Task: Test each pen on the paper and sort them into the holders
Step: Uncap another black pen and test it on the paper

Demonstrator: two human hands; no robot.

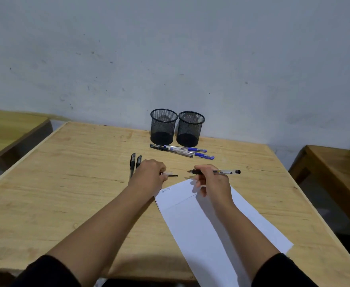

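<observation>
My right hand (212, 180) grips an uncapped black pen (229, 172), its tip pointing left just above the far corner of the white paper (217, 224). My left hand (149, 175) pinches the pen's cap (170, 174), a short way left of the tip. Small scribbles (167, 189) mark the paper's top left corner. Two black pens (134, 161) lie partly hidden behind my left hand. Three pens, two blue (190, 151) and one black, lie in front of two empty black mesh holders (163, 126) (190, 128) standing against the wall.
The wooden table (66, 183) carries everything. Another wooden table (10, 129) stands to the left across a gap, and a wooden bench or table (335, 168) stands to the right. A grey wall rises right behind the holders.
</observation>
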